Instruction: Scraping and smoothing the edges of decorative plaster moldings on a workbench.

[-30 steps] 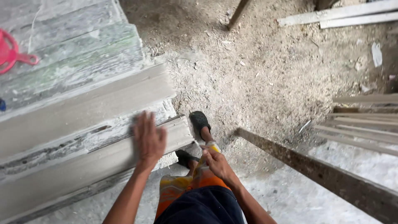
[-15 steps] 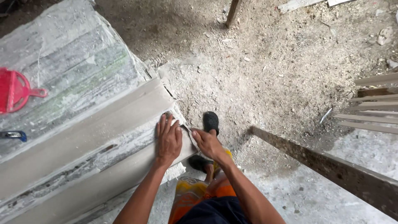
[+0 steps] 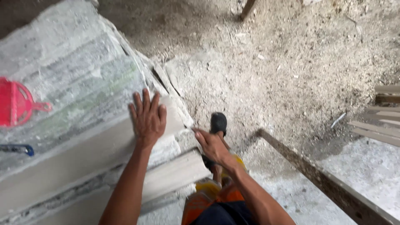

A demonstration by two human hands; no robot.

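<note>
Here, I see the left hand (image 3: 148, 118) lying flat on the upper grey plank (image 3: 83, 160) of the stack, fingers extended and slightly spread. The right hand (image 3: 212, 146), at four o'clock from it, touches the plank's end corner with fingers together (whether they pinch it, I cannot tell). A black sandal (image 3: 218, 123) stands just beyond. A red plastic scoop (image 3: 16, 102) lies at nine o'clock.

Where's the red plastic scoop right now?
In the head view, the red plastic scoop lies at the far left edge on the dusty sheeted stack, above a blue tool and well left of the left hand.
</note>
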